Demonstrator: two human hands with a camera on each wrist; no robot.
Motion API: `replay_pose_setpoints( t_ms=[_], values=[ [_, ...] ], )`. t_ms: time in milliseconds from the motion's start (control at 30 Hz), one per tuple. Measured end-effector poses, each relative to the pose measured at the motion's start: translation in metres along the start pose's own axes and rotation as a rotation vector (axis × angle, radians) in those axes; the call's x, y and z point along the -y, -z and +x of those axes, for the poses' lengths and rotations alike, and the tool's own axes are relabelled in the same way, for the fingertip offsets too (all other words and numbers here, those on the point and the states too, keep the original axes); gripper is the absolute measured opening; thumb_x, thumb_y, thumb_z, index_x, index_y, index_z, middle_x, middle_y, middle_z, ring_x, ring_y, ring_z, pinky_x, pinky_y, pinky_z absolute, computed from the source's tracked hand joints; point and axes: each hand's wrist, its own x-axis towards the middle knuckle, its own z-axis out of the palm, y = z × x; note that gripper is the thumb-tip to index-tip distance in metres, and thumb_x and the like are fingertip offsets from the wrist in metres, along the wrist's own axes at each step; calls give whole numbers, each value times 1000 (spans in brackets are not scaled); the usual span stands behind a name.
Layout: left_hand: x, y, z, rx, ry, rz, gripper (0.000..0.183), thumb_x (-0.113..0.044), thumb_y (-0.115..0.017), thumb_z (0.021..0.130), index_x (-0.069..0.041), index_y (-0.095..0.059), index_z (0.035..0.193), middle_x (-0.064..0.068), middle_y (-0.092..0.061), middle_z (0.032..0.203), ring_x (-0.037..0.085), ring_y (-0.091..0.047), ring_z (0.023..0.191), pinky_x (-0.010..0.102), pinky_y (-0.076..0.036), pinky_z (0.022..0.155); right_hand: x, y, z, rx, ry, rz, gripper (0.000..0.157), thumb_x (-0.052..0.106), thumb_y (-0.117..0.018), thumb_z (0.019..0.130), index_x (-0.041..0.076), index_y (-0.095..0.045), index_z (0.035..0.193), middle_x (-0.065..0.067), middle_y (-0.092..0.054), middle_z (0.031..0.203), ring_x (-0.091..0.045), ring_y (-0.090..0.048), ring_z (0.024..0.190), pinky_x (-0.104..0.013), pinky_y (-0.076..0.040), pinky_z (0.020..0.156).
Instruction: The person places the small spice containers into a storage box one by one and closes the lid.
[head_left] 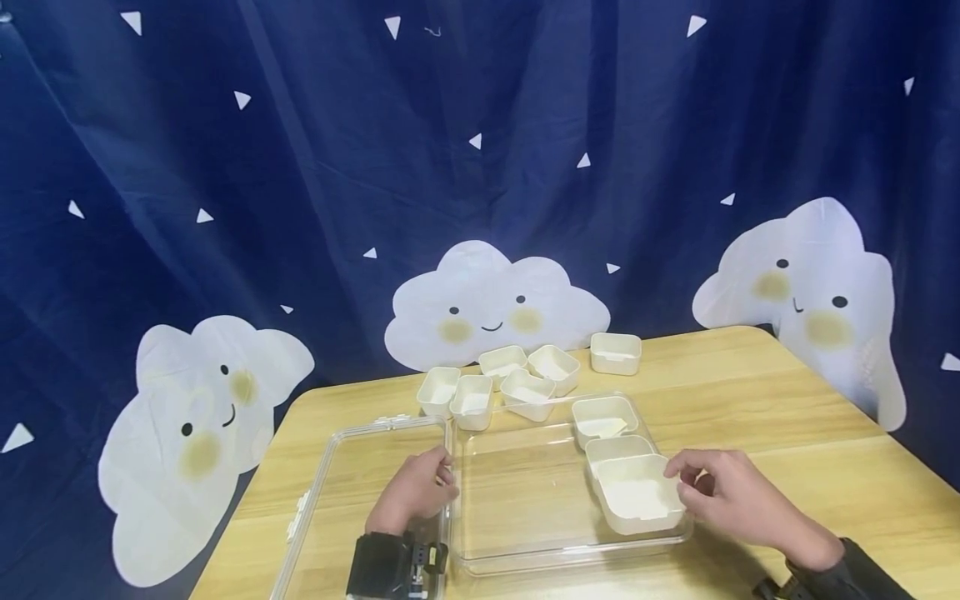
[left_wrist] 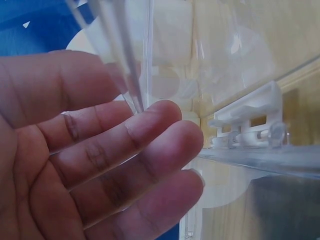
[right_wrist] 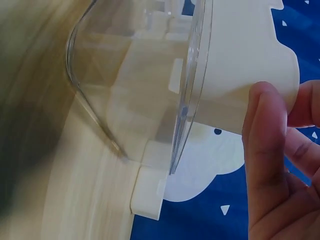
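A navy curtain (head_left: 450,192) with white triangles and smiling cloud shapes (head_left: 495,271) hangs behind everything. Before it stands the wood-grain bench (head_left: 765,400), carrying a clear plastic box (head_left: 570,552), its hinged-looking clear lid (head_left: 360,487) laid open on the left side.

The person's left-hand grip (head_left: 420,487) is at the edge where box and lid meet; the left wrist view shows a clear edge running between thumb and bent fingers, held lightly as far as one can judge. The right-hand grip (head_left: 727,492) is nearly closed, thumb and forefinger pinching the right wall of an off-white rectangular tub (head_left: 641,493).

That held tub is over the box's near right corner, its body above the rim in the right wrist view. Two more tubs (head_left: 606,414) sit inside along the right side, the nearer partly covered by the held one. Six loose tubs (head_left: 553,367) stand on the bench around or beyond the far wall. Smallest are the lid's white clasps (head_left: 297,517).

The step in hand looks like fitting a third tub into that right-hand row. The next move seems to call for lowering it level, clear of its neighbour, before releasing the pinch.
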Motion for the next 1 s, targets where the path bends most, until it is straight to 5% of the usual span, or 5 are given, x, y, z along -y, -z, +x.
replay_pose_setpoints(
  t_ms=[400,1000],
  values=[
    [-1,-4,1,7,42,-57,41,3,-61,82,8,-52,121,2,-58,65,18,-55,56,32,-42,50,-8,-7,-5,33,5,89,27,-13,-61,75,12,-62,86,15,-54,70,7,-51,47,-16,-40,39],
    [-2,-4,-1,-7,91,-81,37,2,-61,84,6,-52,120,4,-58,64,20,-57,54,33,-40,49,-18,-19,-2,50,17,117,29,-12,-63,77,16,-60,83,16,-55,69,6,-53,49,-17,-41,40]
  ],
)
